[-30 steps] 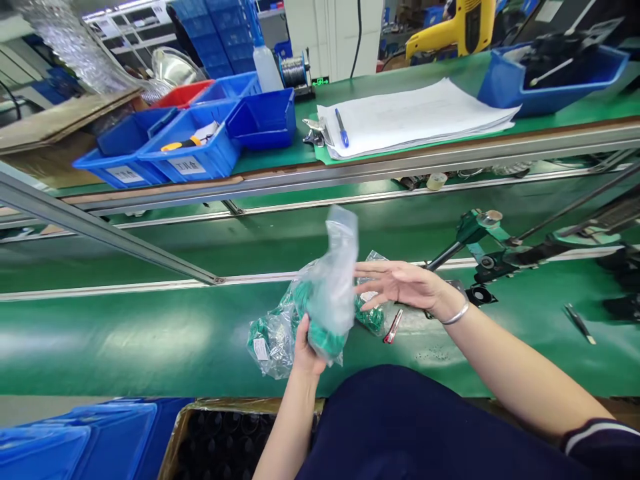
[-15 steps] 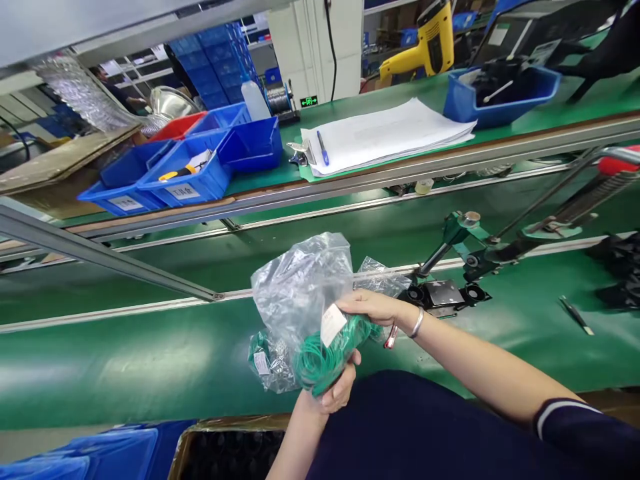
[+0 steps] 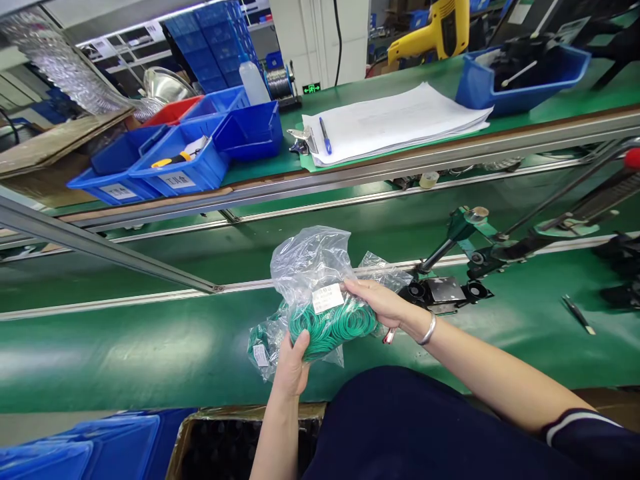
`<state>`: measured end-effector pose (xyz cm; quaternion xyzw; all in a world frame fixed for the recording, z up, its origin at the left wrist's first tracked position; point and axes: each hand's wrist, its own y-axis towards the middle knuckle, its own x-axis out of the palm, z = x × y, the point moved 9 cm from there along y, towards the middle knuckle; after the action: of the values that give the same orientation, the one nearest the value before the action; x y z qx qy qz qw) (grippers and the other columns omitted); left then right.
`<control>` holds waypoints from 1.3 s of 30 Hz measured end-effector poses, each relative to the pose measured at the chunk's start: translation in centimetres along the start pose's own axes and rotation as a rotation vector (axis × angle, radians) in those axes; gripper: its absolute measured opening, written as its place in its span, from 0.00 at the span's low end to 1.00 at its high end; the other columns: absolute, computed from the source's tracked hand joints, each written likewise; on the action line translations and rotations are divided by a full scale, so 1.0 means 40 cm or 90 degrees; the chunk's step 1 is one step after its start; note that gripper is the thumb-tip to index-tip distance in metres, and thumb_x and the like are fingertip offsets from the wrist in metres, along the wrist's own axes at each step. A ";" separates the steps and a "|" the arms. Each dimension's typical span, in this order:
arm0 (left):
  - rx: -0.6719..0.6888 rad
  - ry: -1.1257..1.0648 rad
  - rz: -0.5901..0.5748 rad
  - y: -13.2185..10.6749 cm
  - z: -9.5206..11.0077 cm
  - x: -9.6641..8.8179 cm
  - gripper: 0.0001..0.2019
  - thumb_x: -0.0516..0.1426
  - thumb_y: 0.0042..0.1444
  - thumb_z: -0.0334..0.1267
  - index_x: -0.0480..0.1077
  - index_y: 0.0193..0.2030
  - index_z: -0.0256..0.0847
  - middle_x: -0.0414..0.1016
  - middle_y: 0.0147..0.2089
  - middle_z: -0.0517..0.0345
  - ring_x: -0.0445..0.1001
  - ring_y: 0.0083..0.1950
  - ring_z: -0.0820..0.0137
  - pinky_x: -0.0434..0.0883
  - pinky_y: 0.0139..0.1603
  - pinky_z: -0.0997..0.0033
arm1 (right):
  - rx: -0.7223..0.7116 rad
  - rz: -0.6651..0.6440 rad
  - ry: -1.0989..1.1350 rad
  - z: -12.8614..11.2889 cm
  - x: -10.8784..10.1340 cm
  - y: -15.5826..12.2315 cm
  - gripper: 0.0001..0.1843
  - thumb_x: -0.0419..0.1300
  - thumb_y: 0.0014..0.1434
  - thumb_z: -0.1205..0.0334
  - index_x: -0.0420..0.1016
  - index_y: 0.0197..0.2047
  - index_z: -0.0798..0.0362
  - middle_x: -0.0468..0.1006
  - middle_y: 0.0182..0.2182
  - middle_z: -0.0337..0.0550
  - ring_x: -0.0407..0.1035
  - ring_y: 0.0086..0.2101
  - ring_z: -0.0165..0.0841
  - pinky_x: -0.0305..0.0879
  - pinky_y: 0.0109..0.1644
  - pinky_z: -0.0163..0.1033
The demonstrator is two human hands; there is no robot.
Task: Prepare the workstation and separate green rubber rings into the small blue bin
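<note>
Between my two hands is a clear plastic bag of green rings [image 3: 333, 330], held up over the green bench. A white printed label [image 3: 327, 298] faces me on its front, and the bag's crinkled upper part [image 3: 313, 257] stands loose above. My left hand [image 3: 294, 363] grips the lower left corner, thumb on the front. At the upper right, my right hand [image 3: 377, 303] pinches the plastic beside the label; some of its fingers are hidden behind the bag. A second clear bag with green contents [image 3: 265, 347] lies on the bench just left of the held one.
A green hand press [image 3: 470, 233] stands right of my hands, with a black fixture [image 3: 445, 293] at its base. Tweezers [image 3: 579, 315] lie farther right. On the shelf are blue bins [image 3: 180, 177], a clipboard with papers [image 3: 395, 127] and a yellow heat gun [image 3: 435, 37]. Below is an open carton [image 3: 183, 443].
The bag has been turned so its label and rings face me more squarely. My left hand has shifted from beneath the bag to its left corner.
</note>
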<state>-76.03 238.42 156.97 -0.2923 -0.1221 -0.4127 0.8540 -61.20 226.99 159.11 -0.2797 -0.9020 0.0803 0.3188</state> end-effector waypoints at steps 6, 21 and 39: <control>0.008 0.056 -0.007 0.012 0.017 -0.010 0.35 0.68 0.49 0.50 0.68 0.62 0.40 0.77 0.57 0.42 0.72 0.62 0.49 0.72 0.61 0.50 | -0.002 0.007 -0.037 -0.010 0.012 -0.012 0.25 0.63 0.58 0.40 0.82 0.48 0.50 0.83 0.45 0.46 0.75 0.45 0.40 0.72 0.53 0.46; 0.084 0.209 0.078 0.022 0.062 0.011 0.29 0.66 0.52 0.50 0.71 0.59 0.40 0.78 0.55 0.46 0.77 0.56 0.55 0.75 0.55 0.59 | 0.022 0.035 -0.041 -0.003 0.006 -0.021 0.26 0.63 0.58 0.40 0.81 0.48 0.52 0.83 0.40 0.45 0.76 0.38 0.38 0.73 0.46 0.44; 0.104 0.206 0.156 0.046 0.059 -0.032 0.24 0.62 0.55 0.57 0.79 0.44 0.36 0.82 0.43 0.48 0.79 0.46 0.60 0.74 0.50 0.63 | 0.033 0.044 -0.042 0.031 0.004 -0.023 0.22 0.64 0.57 0.41 0.83 0.44 0.49 0.84 0.40 0.43 0.75 0.44 0.38 0.70 0.54 0.45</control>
<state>-75.34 241.56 157.56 -0.1648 0.0205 -0.3360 0.9271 -62.49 226.35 158.51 -0.2995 -0.8996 0.1239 0.2928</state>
